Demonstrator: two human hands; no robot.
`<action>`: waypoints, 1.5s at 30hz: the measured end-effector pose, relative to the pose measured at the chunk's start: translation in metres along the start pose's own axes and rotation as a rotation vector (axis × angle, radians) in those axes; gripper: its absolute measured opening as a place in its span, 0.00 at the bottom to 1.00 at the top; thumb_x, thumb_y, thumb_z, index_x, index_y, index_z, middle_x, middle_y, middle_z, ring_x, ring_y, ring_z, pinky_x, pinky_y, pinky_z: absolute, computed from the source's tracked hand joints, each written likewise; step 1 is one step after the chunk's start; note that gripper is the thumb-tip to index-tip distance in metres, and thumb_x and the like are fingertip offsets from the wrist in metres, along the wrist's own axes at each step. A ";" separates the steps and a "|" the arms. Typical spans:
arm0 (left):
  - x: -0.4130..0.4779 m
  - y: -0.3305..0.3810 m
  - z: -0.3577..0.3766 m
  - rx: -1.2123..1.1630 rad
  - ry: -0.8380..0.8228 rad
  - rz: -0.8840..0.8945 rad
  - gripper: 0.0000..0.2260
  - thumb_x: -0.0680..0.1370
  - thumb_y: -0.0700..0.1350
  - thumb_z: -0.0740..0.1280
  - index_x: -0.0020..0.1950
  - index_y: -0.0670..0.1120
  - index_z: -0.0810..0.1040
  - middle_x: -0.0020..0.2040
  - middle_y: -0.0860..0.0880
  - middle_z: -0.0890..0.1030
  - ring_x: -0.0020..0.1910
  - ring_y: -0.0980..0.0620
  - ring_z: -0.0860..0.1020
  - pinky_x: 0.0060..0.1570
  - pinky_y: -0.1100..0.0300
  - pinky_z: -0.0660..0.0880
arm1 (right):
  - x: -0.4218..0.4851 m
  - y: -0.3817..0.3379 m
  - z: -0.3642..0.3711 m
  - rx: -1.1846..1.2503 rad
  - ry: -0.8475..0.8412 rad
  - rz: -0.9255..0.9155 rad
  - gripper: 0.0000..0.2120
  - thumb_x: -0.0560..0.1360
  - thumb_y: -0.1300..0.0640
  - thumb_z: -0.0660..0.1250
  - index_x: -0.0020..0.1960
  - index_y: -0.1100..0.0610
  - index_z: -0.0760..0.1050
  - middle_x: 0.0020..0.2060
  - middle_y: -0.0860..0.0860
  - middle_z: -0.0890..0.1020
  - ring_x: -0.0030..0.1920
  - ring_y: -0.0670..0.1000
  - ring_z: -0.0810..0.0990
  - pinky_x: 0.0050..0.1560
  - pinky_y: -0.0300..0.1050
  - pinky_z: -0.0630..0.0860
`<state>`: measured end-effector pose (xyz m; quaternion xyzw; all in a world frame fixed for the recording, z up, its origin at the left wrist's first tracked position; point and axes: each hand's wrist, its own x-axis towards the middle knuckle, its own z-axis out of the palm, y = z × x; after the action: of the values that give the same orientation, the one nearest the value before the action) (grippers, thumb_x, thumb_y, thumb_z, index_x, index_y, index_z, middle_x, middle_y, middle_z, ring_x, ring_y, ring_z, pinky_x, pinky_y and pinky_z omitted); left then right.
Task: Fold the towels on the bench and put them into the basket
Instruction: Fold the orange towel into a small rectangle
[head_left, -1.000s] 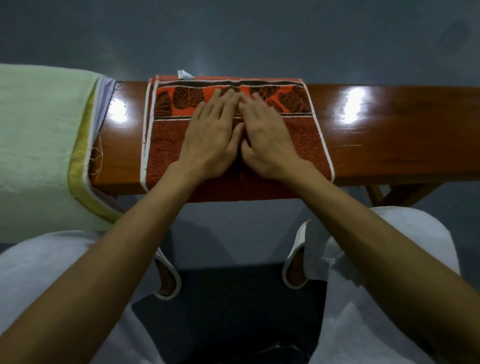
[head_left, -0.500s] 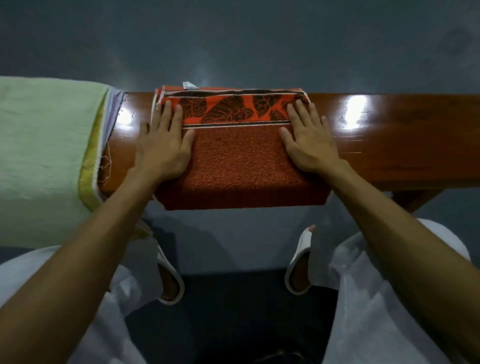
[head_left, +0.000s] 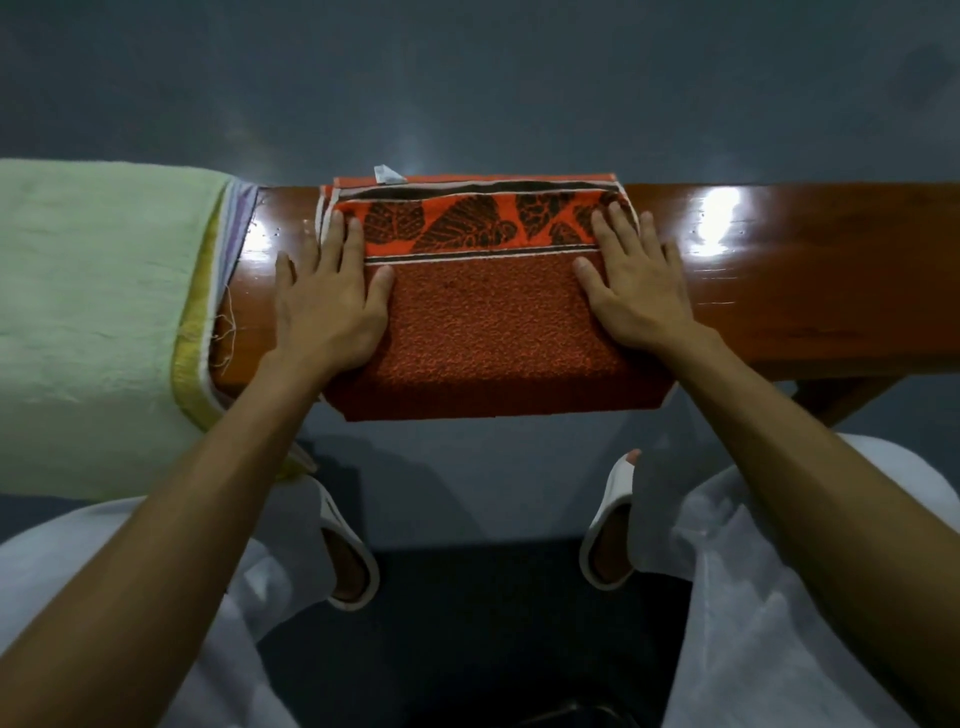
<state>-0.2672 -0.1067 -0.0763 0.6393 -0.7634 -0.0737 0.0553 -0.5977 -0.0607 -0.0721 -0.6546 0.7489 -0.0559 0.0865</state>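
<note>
Folded red towel (head_left: 478, 322) lies mid-surface (head_left: 805, 275), long axis left to right along the wood, leaf-patterned band on the far side, plain near edge drooping over the front lip; a small white tag (head_left: 387, 174) sticks up near its far left corner. Left hand (head_left: 322, 306) lies flat on the towel's left end and right hand (head_left: 631, 296) flat on its right end, fingers (head_left: 355, 236) of both straight and slightly apart, pressing down and gripping nothing, the left's outer ones on bare wood. Green towel (head_left: 93, 322) drapes over the surface's left end, apart from the red one.
</note>
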 end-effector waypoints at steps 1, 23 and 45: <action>-0.001 0.001 -0.001 -0.034 0.005 -0.007 0.31 0.85 0.63 0.45 0.85 0.49 0.47 0.85 0.47 0.47 0.84 0.44 0.45 0.80 0.39 0.45 | 0.001 0.001 0.000 0.028 0.006 -0.010 0.33 0.84 0.37 0.48 0.84 0.48 0.47 0.84 0.50 0.47 0.83 0.57 0.43 0.81 0.63 0.43; -0.023 0.000 -0.026 -0.180 0.244 -0.257 0.13 0.80 0.50 0.68 0.55 0.40 0.80 0.55 0.35 0.79 0.55 0.33 0.77 0.55 0.44 0.73 | -0.010 0.007 -0.036 0.215 0.097 0.283 0.11 0.79 0.50 0.66 0.50 0.55 0.83 0.46 0.55 0.85 0.50 0.59 0.82 0.46 0.47 0.73; -0.024 -0.035 -0.056 -0.833 -0.118 -0.014 0.19 0.75 0.38 0.77 0.65 0.50 0.83 0.52 0.44 0.86 0.52 0.49 0.85 0.53 0.59 0.82 | -0.027 0.024 -0.069 0.847 -0.026 0.109 0.23 0.75 0.75 0.69 0.64 0.54 0.80 0.48 0.54 0.84 0.38 0.37 0.83 0.37 0.31 0.78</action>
<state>-0.2186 -0.0914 -0.0276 0.5620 -0.6658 -0.4131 0.2649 -0.6313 -0.0326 -0.0078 -0.5216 0.6920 -0.3456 0.3600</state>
